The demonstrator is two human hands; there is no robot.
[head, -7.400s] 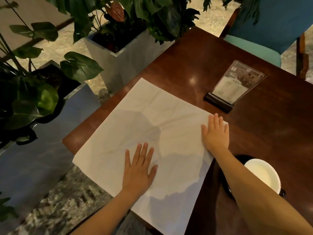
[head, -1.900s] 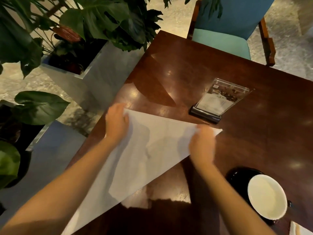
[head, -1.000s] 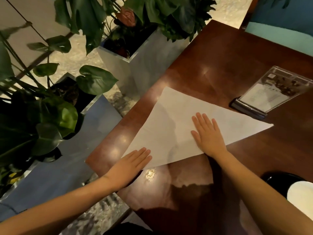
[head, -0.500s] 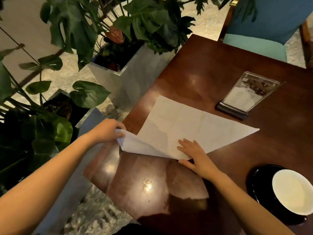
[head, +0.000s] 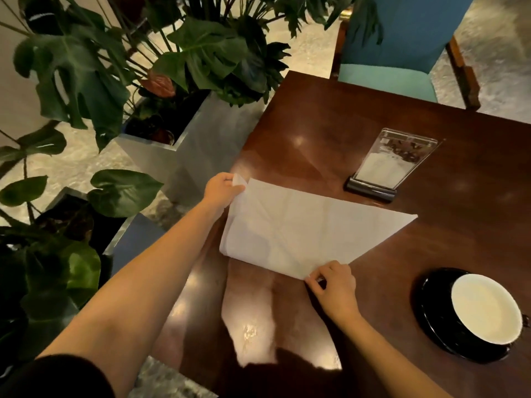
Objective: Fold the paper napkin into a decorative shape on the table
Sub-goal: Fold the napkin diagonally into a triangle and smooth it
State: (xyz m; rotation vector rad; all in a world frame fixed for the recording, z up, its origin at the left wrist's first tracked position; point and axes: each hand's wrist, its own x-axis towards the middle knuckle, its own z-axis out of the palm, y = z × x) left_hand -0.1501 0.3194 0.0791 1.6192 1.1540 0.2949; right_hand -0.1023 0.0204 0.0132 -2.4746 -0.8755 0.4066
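A white paper napkin [head: 304,228] lies folded on the dark wooden table [head: 330,139], with one long point reaching right toward the menu stand. My left hand [head: 222,189] pinches a napkin corner at the fold's far left end, near the table's left edge. My right hand [head: 333,288] pinches the napkin's near corner against the table. The left part of the napkin is doubled over onto the rest, with a soft rounded fold at the near left.
A clear acrylic menu stand [head: 385,168] stands just beyond the napkin. A black cup and saucer [head: 474,314] with a white inside sits at the near right. Potted plants in grey planters [head: 184,150] crowd the table's left side. A blue chair [head: 396,53] is at the far end.
My left hand has carried the napkin's left corner up and over to the far corner, so the left part now lies folded on top. My right hand slid to the near corner.
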